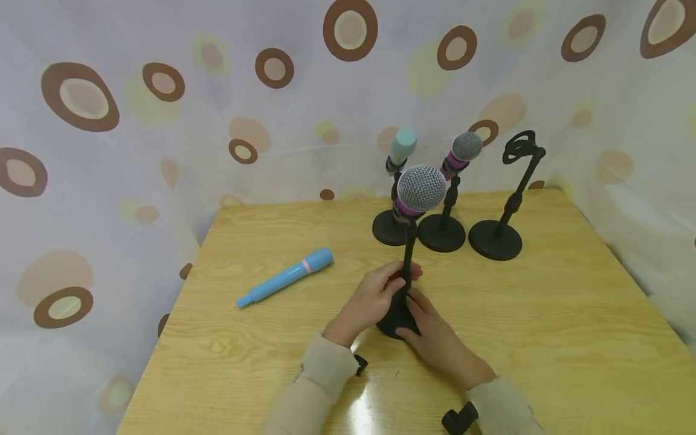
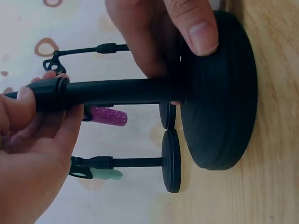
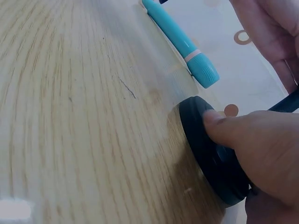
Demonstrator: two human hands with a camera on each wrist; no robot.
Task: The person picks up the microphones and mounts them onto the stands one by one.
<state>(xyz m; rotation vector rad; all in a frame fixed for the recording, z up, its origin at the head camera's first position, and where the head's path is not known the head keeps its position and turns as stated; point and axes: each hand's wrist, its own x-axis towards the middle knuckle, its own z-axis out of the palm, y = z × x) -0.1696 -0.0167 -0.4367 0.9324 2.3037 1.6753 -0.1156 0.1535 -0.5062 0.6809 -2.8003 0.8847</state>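
Note:
Both hands are on a black desktop microphone stand [image 1: 409, 251] near the table's middle. It bears a microphone with a silver mesh head [image 1: 421, 188] and a purple body. My left hand [image 1: 372, 296] grips the pole; in the left wrist view its thumb and fingers wrap the collar [image 2: 49, 93]. Lower down, my right hand [image 1: 440, 344] holds the round base [image 3: 210, 158], thumb on its upper face, other fingers partly hidden behind the pole. Whether the base touches the table, I cannot tell. Left of the hands lies a blue microphone [image 1: 285, 279] with a pink band.
Behind stand a stand [image 1: 383, 232] with a mint-green microphone [image 1: 403, 145], another [image 1: 441, 234] with a purple, silver-headed microphone [image 1: 466, 146], and a third stand [image 1: 495, 240] with a bare clip. A patterned curtain [image 1: 304, 121] hangs behind the wooden table [image 1: 544, 338].

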